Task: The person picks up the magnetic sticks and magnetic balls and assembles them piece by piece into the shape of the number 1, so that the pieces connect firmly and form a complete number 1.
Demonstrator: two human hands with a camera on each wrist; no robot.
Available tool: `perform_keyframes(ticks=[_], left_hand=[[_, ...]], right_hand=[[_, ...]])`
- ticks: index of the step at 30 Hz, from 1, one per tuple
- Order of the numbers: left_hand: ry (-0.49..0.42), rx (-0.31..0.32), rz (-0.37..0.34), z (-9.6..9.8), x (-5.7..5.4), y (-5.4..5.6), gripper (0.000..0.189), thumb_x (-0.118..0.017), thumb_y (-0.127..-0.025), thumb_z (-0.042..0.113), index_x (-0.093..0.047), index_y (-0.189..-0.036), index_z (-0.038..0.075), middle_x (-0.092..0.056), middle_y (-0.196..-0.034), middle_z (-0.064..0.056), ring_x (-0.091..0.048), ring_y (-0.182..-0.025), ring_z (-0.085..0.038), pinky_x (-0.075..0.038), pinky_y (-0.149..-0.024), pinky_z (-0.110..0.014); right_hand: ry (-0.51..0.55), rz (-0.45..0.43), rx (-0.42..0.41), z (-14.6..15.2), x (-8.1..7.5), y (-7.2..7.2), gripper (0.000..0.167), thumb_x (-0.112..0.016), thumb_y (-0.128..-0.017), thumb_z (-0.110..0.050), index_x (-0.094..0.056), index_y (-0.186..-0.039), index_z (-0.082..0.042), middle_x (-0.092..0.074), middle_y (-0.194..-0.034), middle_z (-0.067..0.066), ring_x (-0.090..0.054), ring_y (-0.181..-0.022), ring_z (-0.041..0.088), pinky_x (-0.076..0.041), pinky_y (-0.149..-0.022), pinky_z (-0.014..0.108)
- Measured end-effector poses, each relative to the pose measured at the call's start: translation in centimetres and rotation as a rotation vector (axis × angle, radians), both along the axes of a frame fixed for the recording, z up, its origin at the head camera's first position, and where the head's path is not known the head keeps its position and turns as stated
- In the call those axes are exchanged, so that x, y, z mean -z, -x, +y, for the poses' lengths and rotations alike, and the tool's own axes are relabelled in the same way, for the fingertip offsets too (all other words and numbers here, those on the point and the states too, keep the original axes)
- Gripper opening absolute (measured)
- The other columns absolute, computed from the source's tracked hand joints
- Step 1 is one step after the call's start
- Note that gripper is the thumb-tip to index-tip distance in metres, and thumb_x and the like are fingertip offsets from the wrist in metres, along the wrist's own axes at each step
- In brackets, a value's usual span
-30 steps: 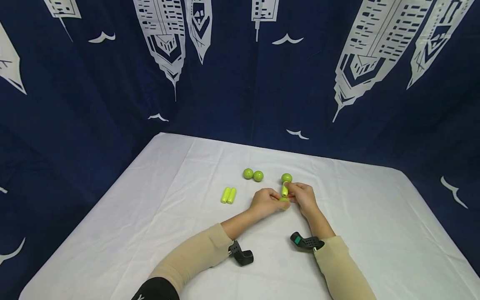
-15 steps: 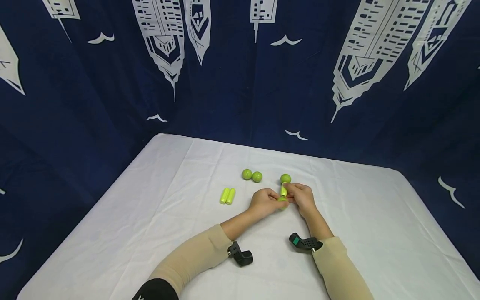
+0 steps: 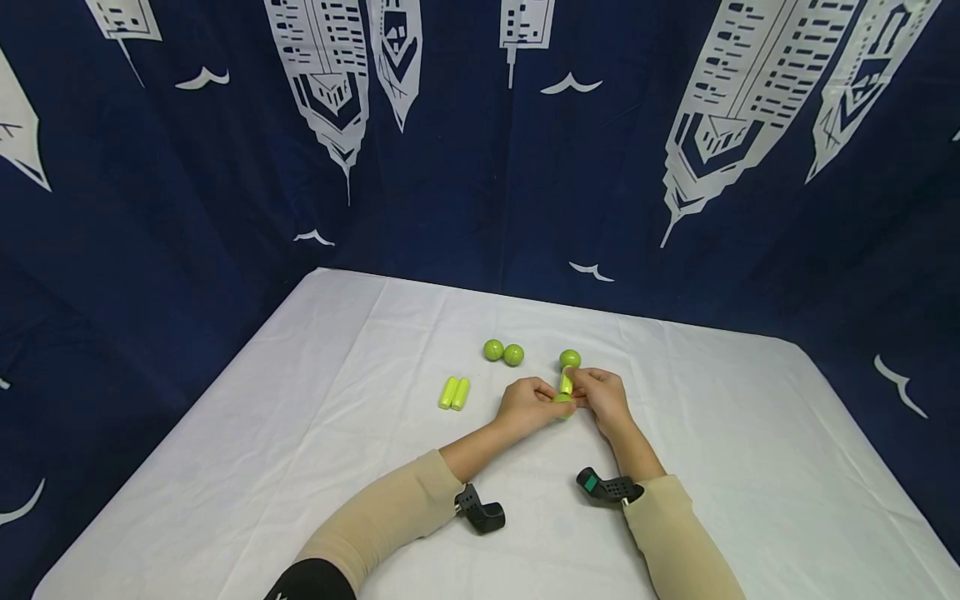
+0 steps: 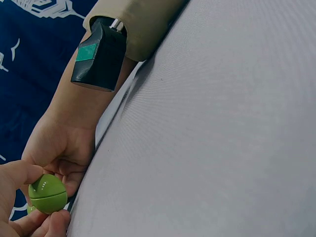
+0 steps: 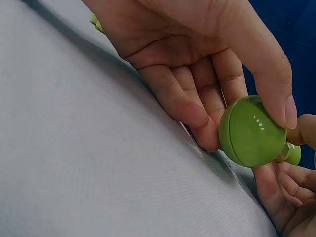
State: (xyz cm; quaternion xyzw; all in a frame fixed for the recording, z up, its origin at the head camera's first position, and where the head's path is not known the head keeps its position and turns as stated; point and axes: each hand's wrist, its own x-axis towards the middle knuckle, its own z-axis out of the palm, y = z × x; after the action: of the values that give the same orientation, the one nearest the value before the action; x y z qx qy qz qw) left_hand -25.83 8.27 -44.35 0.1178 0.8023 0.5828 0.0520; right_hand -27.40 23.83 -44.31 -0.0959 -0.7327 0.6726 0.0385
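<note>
My left hand pinches a glossy green ball between thumb and fingers. A seam line runs round this ball in the left wrist view. From the other side, my right hand holds a short yellow-green cylinder with its fingertips. The cylinder is partly covered by those fingers and stands in line between the held ball and a second green ball beyond it. In the right wrist view the left thumb lies over the seamed ball, and the cylinder is mostly hidden.
Two more green balls sit side by side farther back, left of the hands. Nearer, two yellow-green cylinders lie parallel on the white tablecloth. A dark blue curtain with pale printed buildings hangs behind the table.
</note>
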Motion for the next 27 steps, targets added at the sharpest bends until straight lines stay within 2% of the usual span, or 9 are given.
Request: perform_keyframes(ticks=[7,14,27], left_hand=[[-0.003,-0.01,0.005,0.06,0.16,0.07,0.03,-0.086,-0.073,0.027,-0.069,-0.086,0.006,-0.066,-0.069,0.006,-0.058,-0.063,-0.004,-0.046,-0.057,-0.019],[-0.01,-0.011,0.005,0.01,0.17,0.03,0.03,-0.086,-0.073,0.028,-0.07,-0.086,0.006,-0.065,-0.069,0.006,-0.057,-0.063,-0.004,-0.046,-0.057,-0.019],[-0.035,-0.037,0.014,0.02,0.21,-0.23,0.028,-0.085,-0.073,0.026,-0.069,-0.082,0.005,-0.065,-0.068,0.005,-0.056,-0.061,-0.002,-0.046,-0.056,-0.018]], right_hand=[[-0.026,0.007,-0.013,-0.01,0.24,-0.01,0.028,-0.059,-0.092,-0.009,-0.061,-0.099,0.017,-0.057,-0.061,-0.001,-0.056,-0.053,0.005,-0.051,-0.051,0.018],[-0.037,0.015,-0.019,0.02,0.24,-0.07,0.026,-0.06,-0.092,-0.009,-0.062,-0.097,0.016,-0.057,-0.063,-0.001,-0.056,-0.055,0.005,-0.052,-0.052,0.018],[-0.175,0.013,0.024,-0.16,0.34,-0.8,0.038,-0.065,-0.093,-0.021,-0.065,-0.107,0.014,-0.062,-0.069,-0.001,-0.058,-0.062,0.005,-0.052,-0.057,0.018]])
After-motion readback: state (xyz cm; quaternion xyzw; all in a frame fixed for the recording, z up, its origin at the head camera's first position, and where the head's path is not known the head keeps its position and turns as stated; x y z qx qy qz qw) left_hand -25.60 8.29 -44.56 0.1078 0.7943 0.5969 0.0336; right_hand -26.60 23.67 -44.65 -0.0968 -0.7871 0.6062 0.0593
